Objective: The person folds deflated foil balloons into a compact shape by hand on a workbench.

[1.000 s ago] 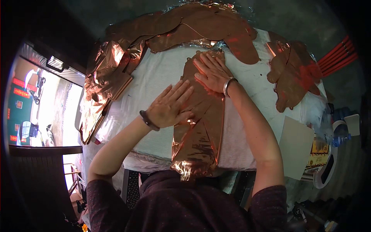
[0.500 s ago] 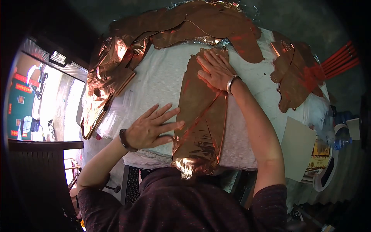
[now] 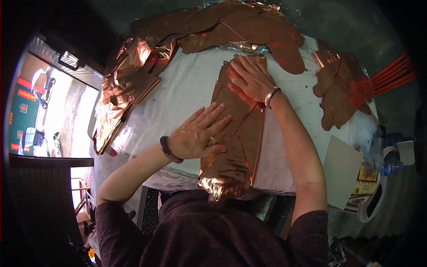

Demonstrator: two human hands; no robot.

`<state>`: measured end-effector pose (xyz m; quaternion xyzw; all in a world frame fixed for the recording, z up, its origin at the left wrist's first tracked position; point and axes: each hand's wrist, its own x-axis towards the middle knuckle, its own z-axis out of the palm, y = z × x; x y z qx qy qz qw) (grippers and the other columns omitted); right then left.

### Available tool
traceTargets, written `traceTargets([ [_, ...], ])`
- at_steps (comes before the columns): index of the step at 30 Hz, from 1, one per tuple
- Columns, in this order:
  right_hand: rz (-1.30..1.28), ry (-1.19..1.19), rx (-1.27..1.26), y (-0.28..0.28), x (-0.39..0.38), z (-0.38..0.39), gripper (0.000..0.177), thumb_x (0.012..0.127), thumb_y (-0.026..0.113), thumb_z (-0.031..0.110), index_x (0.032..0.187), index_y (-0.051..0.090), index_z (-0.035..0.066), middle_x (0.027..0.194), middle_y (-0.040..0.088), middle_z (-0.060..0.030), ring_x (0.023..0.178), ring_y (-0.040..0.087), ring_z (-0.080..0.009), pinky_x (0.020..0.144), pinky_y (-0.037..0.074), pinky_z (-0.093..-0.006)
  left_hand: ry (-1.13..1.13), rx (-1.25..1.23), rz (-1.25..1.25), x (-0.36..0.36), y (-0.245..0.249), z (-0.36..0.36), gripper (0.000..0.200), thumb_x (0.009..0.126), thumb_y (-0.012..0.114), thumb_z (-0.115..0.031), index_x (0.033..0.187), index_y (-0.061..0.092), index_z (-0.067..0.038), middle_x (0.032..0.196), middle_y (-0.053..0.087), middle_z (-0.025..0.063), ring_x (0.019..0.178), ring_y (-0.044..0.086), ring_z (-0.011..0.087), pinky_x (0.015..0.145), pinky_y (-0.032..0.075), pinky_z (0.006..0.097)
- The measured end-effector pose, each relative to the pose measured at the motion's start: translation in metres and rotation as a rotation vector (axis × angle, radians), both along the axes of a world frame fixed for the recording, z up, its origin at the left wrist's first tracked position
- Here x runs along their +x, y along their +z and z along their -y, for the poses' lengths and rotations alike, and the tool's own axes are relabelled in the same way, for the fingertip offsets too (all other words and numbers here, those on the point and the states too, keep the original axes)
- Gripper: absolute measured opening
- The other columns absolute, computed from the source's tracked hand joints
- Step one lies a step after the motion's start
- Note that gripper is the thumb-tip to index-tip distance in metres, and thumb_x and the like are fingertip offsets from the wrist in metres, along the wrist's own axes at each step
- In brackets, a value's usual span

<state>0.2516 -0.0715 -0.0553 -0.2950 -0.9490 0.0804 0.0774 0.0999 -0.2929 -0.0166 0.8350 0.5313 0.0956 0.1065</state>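
Note:
A flat, folded copper-coloured foil balloon (image 3: 238, 153) lies lengthwise in front of me, with creases running diagonally across it. Its crumpled, shiny near end hangs over the table edge by my shirt. My right hand (image 3: 253, 80) rests flat on the far end, fingers extended. Over the left side of the balloon, about midway down, my left hand (image 3: 199, 135) is spread, its fingertips overlapping the foil. Neither hand grips anything.
The table (image 3: 173, 93) has a white, textured cover. More flat copper foil pieces (image 3: 240, 31) lie along its far side, with a crumpled foil pile (image 3: 129, 84) at left and a stack (image 3: 342, 84) at right. A cardboard sheet (image 3: 341, 171) is at the right edge.
My left hand has moved right and slightly up, from beside the balloon's left edge to over its surface. My right hand stays flat on the far end.

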Motion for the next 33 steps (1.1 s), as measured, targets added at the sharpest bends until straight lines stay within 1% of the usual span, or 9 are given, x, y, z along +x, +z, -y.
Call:
traceTargets([
  [6, -0.068, 0.054, 0.066, -0.006, -0.001, -0.007, 0.062, 0.096, 0.028, 0.057, 0.147, 0.029, 0.021, 0.155, 0.018, -0.008, 0.144, 0.014, -0.0233, 0.117, 0.01, -0.0416, 0.009, 0.009, -0.022, -0.002, 0.002, 0.003, 0.075, 0.086, 0.056, -0.054, 0.142, 0.036, -0.01, 0.148, 0.027, 0.0233, 0.138, 0.026, 0.0394, 0.111, 0.026, 0.0492],
  [8, 0.003, 0.039, 0.127, -0.012, 0.0, -0.005, 0.062, 0.096, 0.029, 0.056, 0.147, 0.03, 0.021, 0.155, 0.021, -0.0115, 0.143, 0.016, -0.0282, 0.116, 0.011, -0.0421, -0.01, -0.017, -0.046, -0.004, 0.002, 0.004, 0.074, 0.086, 0.054, -0.055, 0.142, 0.036, -0.01, 0.149, 0.026, 0.0234, 0.139, 0.025, 0.0396, 0.111, 0.026, 0.0494],
  [12, 0.042, 0.04, 0.103, -0.007, -0.001, -0.004, 0.064, 0.095, 0.025, 0.06, 0.148, 0.027, 0.023, 0.155, 0.018, -0.0115, 0.144, 0.014, -0.0275, 0.116, 0.009, -0.042, -0.013, -0.021, -0.075, -0.007, 0.002, 0.004, 0.073, 0.087, 0.052, -0.056, 0.143, 0.036, -0.013, 0.15, 0.025, 0.022, 0.139, 0.025, 0.0375, 0.111, 0.026, 0.0492],
  [17, 0.038, 0.043, 0.104, -0.014, -0.001, -0.007, 0.069, 0.093, 0.021, 0.065, 0.149, 0.025, 0.024, 0.156, 0.016, -0.0111, 0.145, 0.012, -0.0257, 0.117, 0.008, -0.0412, -0.048, -0.025, -0.113, -0.016, 0.008, 0.015, 0.059, 0.09, 0.05, -0.052, 0.142, 0.041, -0.026, 0.152, 0.027, 0.0123, 0.141, 0.026, 0.0284, 0.113, 0.023, 0.0454],
  [23, 0.029, 0.036, 0.043, -0.011, -0.001, -0.007, 0.072, 0.092, 0.02, 0.068, 0.149, 0.025, 0.023, 0.156, 0.016, -0.0108, 0.145, 0.011, -0.0253, 0.117, 0.006, -0.041, -0.23, -0.13, -0.132, -0.031, 0.016, 0.066, 0.05, 0.092, 0.05, -0.04, 0.14, 0.043, -0.03, 0.153, 0.028, 0.0005, 0.142, 0.023, 0.0227, 0.116, 0.015, 0.0418],
  [28, 0.033, 0.041, 0.057, -0.007, -0.001, -0.004, 0.07, 0.093, 0.022, 0.065, 0.149, 0.026, 0.023, 0.156, 0.016, -0.011, 0.145, 0.012, -0.0259, 0.117, 0.008, -0.0414, -0.208, -0.178, -0.096, -0.036, 0.028, 0.1, 0.049, 0.089, 0.055, -0.034, 0.137, 0.048, -0.027, 0.151, 0.032, 0.0016, 0.142, 0.024, 0.0252, 0.115, 0.02, 0.0447],
  [31, 0.065, 0.027, 0.085, -0.002, -0.002, -0.004, 0.068, 0.094, 0.025, 0.063, 0.149, 0.026, 0.023, 0.156, 0.017, -0.0114, 0.144, 0.013, -0.0266, 0.117, 0.009, -0.0417, -0.214, -0.215, 0.202, -0.041, 0.035, 0.088, 0.051, 0.09, 0.055, -0.032, 0.136, 0.049, -0.012, 0.15, 0.034, 0.0091, 0.139, 0.029, 0.0297, 0.109, 0.027, 0.047],
  [32, 0.099, 0.02, 0.11, -0.002, -0.002, -0.002, 0.067, 0.094, 0.026, 0.062, 0.149, 0.026, 0.022, 0.155, 0.018, -0.0116, 0.144, 0.013, -0.0269, 0.117, 0.01, -0.0419, -0.219, -0.116, 0.195, -0.042, 0.03, 0.072, 0.057, 0.09, 0.054, -0.033, 0.137, 0.044, -0.002, 0.148, 0.034, 0.0154, 0.137, 0.032, 0.0326, 0.107, 0.031, 0.0464],
  [33, 0.099, 0.018, 0.124, -0.004, -0.001, -0.002, 0.067, 0.094, 0.026, 0.062, 0.149, 0.026, 0.022, 0.155, 0.018, -0.0116, 0.144, 0.013, -0.0269, 0.117, 0.01, -0.0419, -0.223, -0.103, 0.193, -0.039, 0.025, 0.052, 0.057, 0.09, 0.054, -0.033, 0.137, 0.044, -0.002, 0.148, 0.034, 0.0154, 0.137, 0.032, 0.0326, 0.107, 0.031, 0.0464],
])
